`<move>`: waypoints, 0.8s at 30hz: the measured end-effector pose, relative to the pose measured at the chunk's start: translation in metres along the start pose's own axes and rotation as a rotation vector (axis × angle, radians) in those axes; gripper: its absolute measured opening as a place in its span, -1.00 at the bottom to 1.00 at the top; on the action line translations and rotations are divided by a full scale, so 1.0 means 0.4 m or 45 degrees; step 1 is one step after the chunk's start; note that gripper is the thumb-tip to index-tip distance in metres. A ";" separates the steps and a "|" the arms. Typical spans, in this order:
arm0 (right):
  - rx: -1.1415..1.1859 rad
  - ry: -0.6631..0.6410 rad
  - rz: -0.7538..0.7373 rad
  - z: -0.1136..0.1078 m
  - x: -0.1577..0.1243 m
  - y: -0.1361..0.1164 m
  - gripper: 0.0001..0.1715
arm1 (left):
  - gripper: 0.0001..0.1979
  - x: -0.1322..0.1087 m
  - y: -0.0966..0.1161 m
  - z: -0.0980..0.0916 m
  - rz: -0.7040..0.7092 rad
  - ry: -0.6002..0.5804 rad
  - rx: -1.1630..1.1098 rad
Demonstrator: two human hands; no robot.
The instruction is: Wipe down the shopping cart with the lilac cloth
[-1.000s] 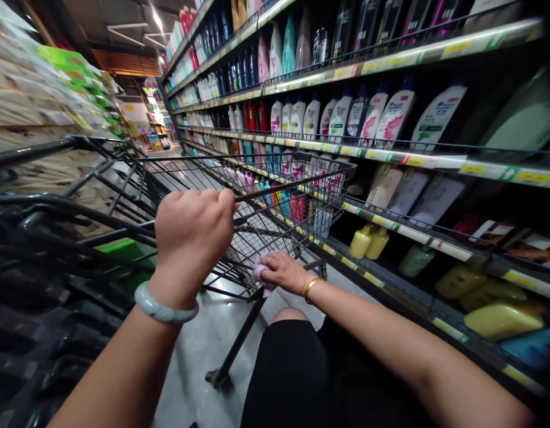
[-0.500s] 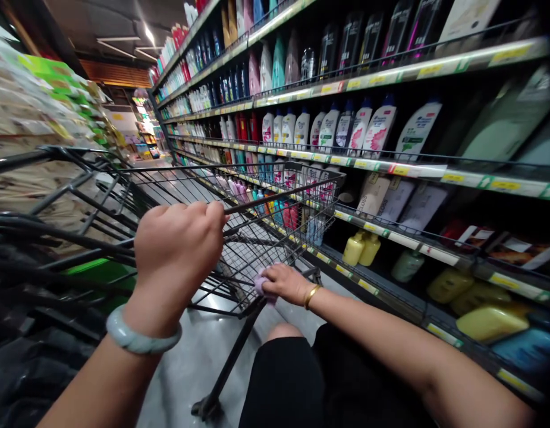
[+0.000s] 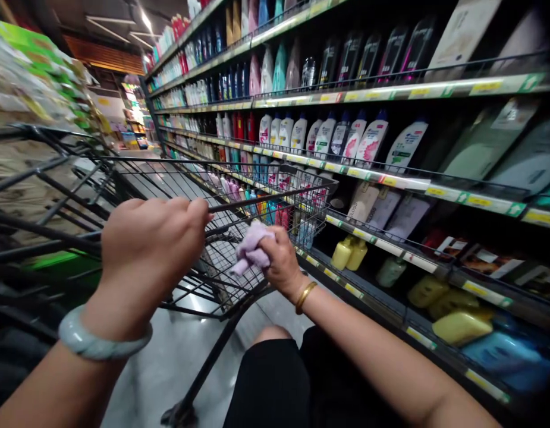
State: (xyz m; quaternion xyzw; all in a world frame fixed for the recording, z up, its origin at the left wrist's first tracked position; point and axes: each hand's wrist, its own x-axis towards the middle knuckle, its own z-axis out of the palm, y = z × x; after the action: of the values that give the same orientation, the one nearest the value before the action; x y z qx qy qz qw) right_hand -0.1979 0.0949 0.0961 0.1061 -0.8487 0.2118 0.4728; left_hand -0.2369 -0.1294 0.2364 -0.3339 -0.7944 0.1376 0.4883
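My left hand (image 3: 154, 244) is closed around the top bar of a black wire shopping cart (image 3: 239, 208), with a pale green bangle on the wrist. Bunched in my right hand (image 3: 281, 261) is a light purple cloth (image 3: 252, 246), part of it hanging out past the fingers. That hand is raised over the near end of the cart, to the right of my left hand. A gold bracelet (image 3: 305, 297) circles the right wrist. Through the wires of the cart, the floor and lower shelves show.
Shelves (image 3: 368, 172) of shampoo and other bottles run along the right side. Yellow bottles (image 3: 348, 252) stand on a low shelf. Stacked packages (image 3: 29, 89) line the left. A cart leg with a wheel (image 3: 179, 413) stands on the shiny floor (image 3: 203, 356).
My right hand has risen from the cart's lower edge with the purple cloth, which now shows more. My left hand stays on the bar; the view has shifted slightly.
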 end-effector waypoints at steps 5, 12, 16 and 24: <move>0.043 -0.030 0.044 -0.012 0.068 -0.023 -0.67 | -0.74 -0.013 -0.017 0.001 -0.003 0.014 0.031; 0.146 -0.095 0.159 -0.012 0.056 -0.038 -0.67 | -0.72 -0.019 -0.048 0.014 0.044 0.036 -0.035; 0.235 0.023 -0.036 -0.028 0.133 -0.099 -0.67 | -0.70 -0.020 -0.057 0.001 0.018 0.032 -0.080; 0.250 -0.017 0.002 -0.001 0.100 -0.104 -0.73 | -0.57 -0.039 -0.110 -0.081 0.028 -0.040 0.015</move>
State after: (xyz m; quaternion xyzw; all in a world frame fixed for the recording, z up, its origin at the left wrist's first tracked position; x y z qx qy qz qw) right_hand -0.2028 0.0591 0.1408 0.1527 -0.8270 0.2937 0.4544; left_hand -0.2215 -0.1759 0.2654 -0.3375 -0.7974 0.1531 0.4762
